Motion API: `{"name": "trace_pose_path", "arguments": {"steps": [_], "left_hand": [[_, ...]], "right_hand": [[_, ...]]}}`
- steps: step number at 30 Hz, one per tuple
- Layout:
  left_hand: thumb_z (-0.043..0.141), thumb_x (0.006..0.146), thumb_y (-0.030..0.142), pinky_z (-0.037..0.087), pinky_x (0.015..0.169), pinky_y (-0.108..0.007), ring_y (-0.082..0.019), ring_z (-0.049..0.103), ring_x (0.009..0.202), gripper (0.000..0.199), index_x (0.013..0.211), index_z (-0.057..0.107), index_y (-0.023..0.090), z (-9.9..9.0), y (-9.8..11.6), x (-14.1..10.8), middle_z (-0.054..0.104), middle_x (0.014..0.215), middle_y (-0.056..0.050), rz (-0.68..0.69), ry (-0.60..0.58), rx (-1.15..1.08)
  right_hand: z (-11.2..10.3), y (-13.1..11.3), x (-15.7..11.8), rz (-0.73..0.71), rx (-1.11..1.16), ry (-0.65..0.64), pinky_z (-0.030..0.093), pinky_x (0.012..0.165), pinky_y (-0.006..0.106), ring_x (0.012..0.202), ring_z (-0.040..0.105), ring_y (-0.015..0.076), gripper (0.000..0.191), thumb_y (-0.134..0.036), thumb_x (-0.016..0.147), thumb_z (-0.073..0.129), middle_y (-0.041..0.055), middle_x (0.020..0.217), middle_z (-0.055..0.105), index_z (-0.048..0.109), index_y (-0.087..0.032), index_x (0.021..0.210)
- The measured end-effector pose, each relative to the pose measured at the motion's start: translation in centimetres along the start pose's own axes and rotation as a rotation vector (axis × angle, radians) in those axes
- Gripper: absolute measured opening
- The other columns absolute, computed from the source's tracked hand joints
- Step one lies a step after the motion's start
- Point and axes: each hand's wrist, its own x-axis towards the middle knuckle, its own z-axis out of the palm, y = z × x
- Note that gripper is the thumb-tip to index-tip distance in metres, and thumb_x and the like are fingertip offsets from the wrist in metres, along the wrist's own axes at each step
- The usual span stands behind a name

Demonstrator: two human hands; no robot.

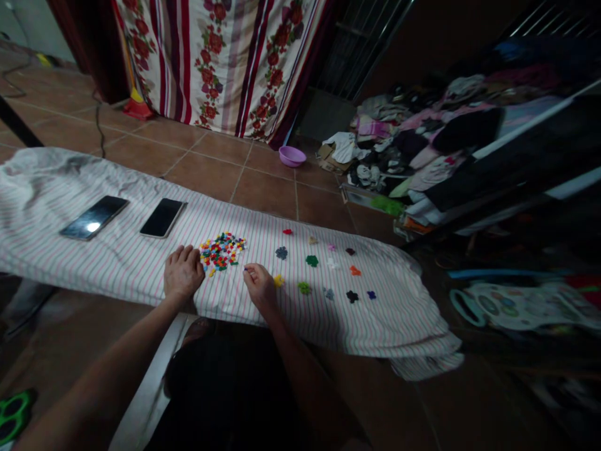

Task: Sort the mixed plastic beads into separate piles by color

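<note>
Piece (245, 269), small and bluish, is pinched in the right hand (261, 287), with the dark-blue cluster (372, 295) set well to its right. The left hand (182, 273), loosely spread, is rested beside the mixed pile (221, 252).

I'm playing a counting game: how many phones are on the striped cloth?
2. One phone lies toward the left end, with a bright reflection; the other phone lies to its right, nearer the left hand.
</note>
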Motion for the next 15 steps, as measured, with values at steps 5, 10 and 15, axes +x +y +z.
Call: {"name": "trace_pose_path", "arguments": {"steps": [5, 10, 15], "left_hand": [[0.046, 0.087, 0.026, 0.041, 0.105, -0.053, -0.036, 0.051, 0.129, 0.036, 0.114, 0.067, 0.016, -0.3, 0.1, 0.0, 0.064, 0.130, -0.017, -0.006, -0.011, -0.012], [0.046, 0.086, 0.028, 0.042, 0.105, -0.056, -0.037, 0.052, 0.128, 0.036, 0.113, 0.067, 0.016, -0.5, 0.1, 0.1, 0.064, 0.129, -0.018, 0.000, -0.014, -0.031], [0.048, 0.085, 0.028, 0.042, 0.106, -0.058, -0.037, 0.052, 0.129, 0.036, 0.112, 0.068, 0.017, -0.7, 0.3, 0.1, 0.065, 0.128, -0.017, -0.031, -0.008, -0.083]], "right_hand": [[-2.1, 0.8, -0.4, 0.040, -0.075, 0.060, 0.053, 0.078, 0.029, 0.082, 0.067, 0.0177, 0.019, -0.026, 0.088, 0.054, 0.0042, 0.091, 0.071, 0.071, -0.023, 0.098], [-4.3, 1.6, -1.1, 0.119, -0.110, 0.111, 0.053, 0.079, 0.030, 0.082, 0.066, 0.0173, 0.020, -0.027, 0.089, 0.053, 0.0034, 0.091, 0.071, 0.071, -0.023, 0.097], [-6.8, 3.2, -2.1, 0.129, -0.048, 0.193, 0.055, 0.079, 0.032, 0.084, 0.067, 0.0188, 0.020, -0.029, 0.088, 0.053, 0.0058, 0.094, 0.073, 0.070, -0.022, 0.096]]}}
